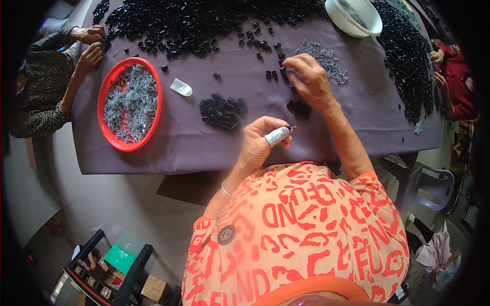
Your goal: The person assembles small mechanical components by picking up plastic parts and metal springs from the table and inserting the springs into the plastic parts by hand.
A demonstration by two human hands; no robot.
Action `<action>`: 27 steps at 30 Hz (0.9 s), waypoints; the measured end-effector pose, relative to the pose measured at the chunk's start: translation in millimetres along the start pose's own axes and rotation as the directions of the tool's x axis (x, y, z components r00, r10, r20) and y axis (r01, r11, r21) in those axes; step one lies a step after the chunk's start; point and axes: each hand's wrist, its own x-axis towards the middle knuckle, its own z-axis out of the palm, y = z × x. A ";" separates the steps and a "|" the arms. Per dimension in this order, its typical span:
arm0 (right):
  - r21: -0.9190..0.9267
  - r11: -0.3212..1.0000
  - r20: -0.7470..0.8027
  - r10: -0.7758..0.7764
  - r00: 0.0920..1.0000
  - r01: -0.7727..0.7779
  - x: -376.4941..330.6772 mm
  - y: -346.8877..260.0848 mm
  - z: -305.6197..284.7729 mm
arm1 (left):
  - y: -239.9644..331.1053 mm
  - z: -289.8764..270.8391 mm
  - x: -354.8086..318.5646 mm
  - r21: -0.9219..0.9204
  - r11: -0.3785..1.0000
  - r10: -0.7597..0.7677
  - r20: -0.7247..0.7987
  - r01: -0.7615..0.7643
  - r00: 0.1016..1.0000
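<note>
My left hand (pixel 259 144) is near the table's front edge, its fingers pinched on a small dark piece (pixel 291 127). A grey-white wrap (pixel 276 136) covers the thumb. Further forward, my right hand (pixel 312 81) hovers over the cloth with bent fingers slightly apart. Its fingertips are beside a few loose black pieces (pixel 272 76), and nothing shows between them. Just beyond that hand lies a scatter of small grey pins (pixel 329 61). Below it sits a small black cluster (pixel 298 108), and a larger heap of black pieces (pixel 222 111) is left of it.
A red oval tray (pixel 160 97) of grey pins stands at left, near a white rounded tab (pixel 181 87). Black pieces (pixel 168 23) heap along the far side and right (pixel 408 66). A white basin (pixel 352 31) stands far right. Other people's hands (pixel 89 53) work at both sides.
</note>
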 end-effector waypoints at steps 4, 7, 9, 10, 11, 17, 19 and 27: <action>-0.007 0.999 -0.034 0.044 0.998 -0.044 -5.4 4.8 -14.9 | 2.3 1.1 0.5 -0.002 1.000 -0.010 0.006 0.010 1.000; -0.010 0.999 -0.021 0.033 0.999 -0.033 -4.6 4.8 -14.2 | 0.7 -0.8 0.5 0.012 1.000 -0.009 0.010 0.009 1.000; -0.013 1.000 -0.018 0.027 0.999 -0.027 3.8 6.0 -11.9 | 1.3 0.3 -0.4 -0.001 1.000 -0.013 0.011 0.013 1.000; -0.025 0.999 -0.021 0.032 0.999 -0.033 11.2 7.2 -10.0 | 1.8 0.6 -0.1 -0.017 1.000 -0.023 0.003 0.023 1.000; -0.034 0.999 -0.024 0.039 0.999 -0.040 17.1 8.6 -7.3 | 1.5 0.4 -0.9 -0.014 1.000 -0.018 0.006 0.018 1.000; -0.160 0.987 0.053 -0.006 0.999 0.015 56.5 25.4 6.9 | 0.1 0.2 -0.4 0.001 1.000 0.000 0.012 0.000 1.000; -0.236 0.972 0.177 0.060 0.982 -0.017 62.2 24.7 8.6 | 0.3 0.2 -0.3 0.017 1.000 -0.006 0.013 0.005 1.000; 0.209 0.945 0.093 0.235 0.967 -0.250 22.9 -5.4 -19.8 | -0.7 -0.5 -0.7 0.020 1.000 -0.001 0.002 0.001 1.000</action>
